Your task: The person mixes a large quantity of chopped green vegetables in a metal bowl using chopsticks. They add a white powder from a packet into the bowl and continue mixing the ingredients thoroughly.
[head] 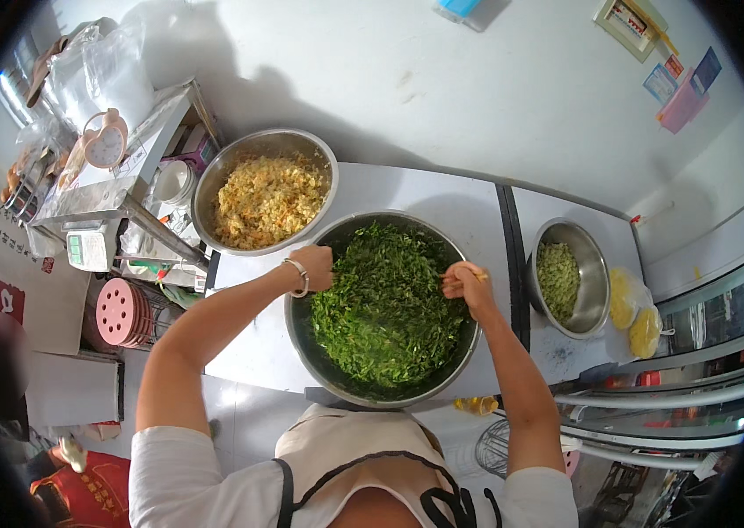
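A large metal bowl (382,398) of chopped leafy greens (385,310) stands in front of me at the table's edge. My left hand (314,268), with a bracelet at the wrist, is curled at the bowl's upper left rim; what its fingers hold is hidden. On the opposite side, my right hand (468,284) is closed around a thin, yellowish stick-like handle (479,275), slightly blurred, over the right part of the bowl. The handle's other end cannot be made out among the greens.
A bowl of yellow-orange chopped filling (270,201) stands back left, beside a metal shelf (98,201). At right are a bowl of pale green shreds (560,280) and bagged yellow food (644,332). Another person's gloved hand (73,453) shows at lower left. A wall rises behind the table.
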Demonstrator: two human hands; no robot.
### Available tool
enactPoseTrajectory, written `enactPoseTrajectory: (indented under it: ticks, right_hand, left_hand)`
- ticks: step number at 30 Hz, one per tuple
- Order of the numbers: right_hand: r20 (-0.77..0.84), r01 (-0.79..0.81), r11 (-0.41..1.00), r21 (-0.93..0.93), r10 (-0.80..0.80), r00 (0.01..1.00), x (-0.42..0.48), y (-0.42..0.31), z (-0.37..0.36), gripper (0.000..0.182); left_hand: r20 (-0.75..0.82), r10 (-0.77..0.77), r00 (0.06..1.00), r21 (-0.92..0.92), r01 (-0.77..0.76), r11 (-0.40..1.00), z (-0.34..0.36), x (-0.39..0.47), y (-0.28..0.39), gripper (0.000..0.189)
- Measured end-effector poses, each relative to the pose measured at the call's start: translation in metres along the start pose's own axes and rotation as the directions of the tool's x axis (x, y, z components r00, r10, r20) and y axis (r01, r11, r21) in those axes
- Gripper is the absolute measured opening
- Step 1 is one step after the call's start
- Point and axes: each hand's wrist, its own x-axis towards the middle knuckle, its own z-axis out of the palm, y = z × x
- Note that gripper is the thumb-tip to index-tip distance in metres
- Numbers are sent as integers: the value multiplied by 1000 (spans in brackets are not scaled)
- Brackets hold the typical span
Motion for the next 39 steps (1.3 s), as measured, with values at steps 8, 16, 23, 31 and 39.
enactPoseTrajectory:
  ticks: [8,16,23,31,39]
  right_hand:
    - [253,243,939,-242,-180,950,-45,-85,37,20]
    - [16,71,851,-520,-74,997,-73,-49,-20,23]
    - [-112,-4,999,42,9,994,-28,-10,23,21]
    - [254,298,902,-312,-223,941,-77,-118,23,19]
    - [91,42,976,-213,-22,996,-42,-14,-33,23]
  left_hand:
    - [-182,277,943,-11,-284,959,-41,-34,3,28]
    - [80,198,977,354,-214,911,-53,-42,-5,21]
    - [-83,221,972,-137,-231,963,33,20,-12,33]
    - [-136,304,943,101,-292,951,-59,-61,37,26]
    - [69,-147,987,213,130,968,-8,-53,18,23]
